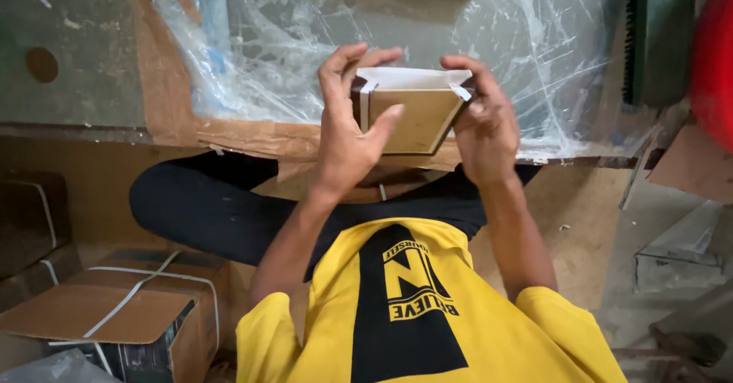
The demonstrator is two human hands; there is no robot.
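Both hands hold up a small flat brown board (pixel 418 116) with a dark frame and white strips at its corners. My left hand (pixel 347 127) grips its left edge, thumb lying across the face and fingers curled over the top. My right hand (pixel 482 127) clasps the right edge, fingers wrapped around the top right corner. The board tilts, its white top edge facing the camera. It hangs above my lap, in front of a sheet of crinkled clear plastic (pixel 267 54).
The plastic lies over brown cardboard (pixel 221 131) on a grey floor. A strapped cardboard box (pixel 130 314) stands at the lower left beside dark bundles (pixel 30 223). My bent knee in black trousers (pixel 198 207) is in the middle. A dark green object (pixel 657 32) and something red (pixel 714 54) are at the upper right.
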